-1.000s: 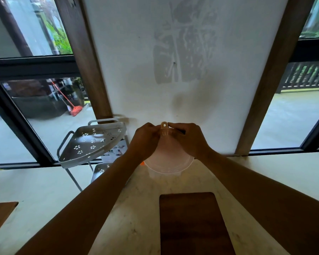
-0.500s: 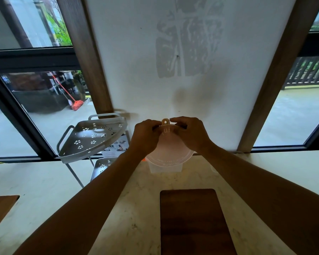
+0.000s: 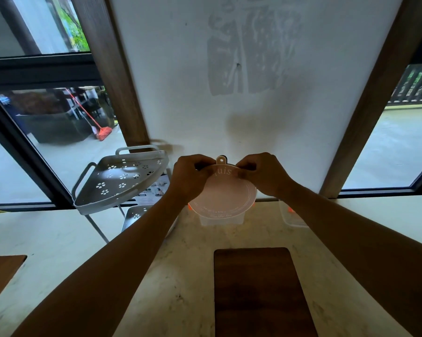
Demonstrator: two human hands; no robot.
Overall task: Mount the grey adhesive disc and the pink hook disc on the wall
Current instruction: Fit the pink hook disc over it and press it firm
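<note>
The pink hook disc (image 3: 225,193) is being pinched at its upper edge by the left hand (image 3: 190,177) and right hand (image 3: 266,173), its tab standing between them, just before the white wall (image 3: 229,122), above the counter (image 3: 180,276).

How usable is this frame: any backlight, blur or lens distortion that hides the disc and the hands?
Head view: bright windows either side leave both forearms dark; the left hand and right hand are dim but readable. The pink disc is slightly soft, its lettering only partly legible. Wide-angle distortion splays the wooden posts. A soft shadow lies on the wall.
</note>
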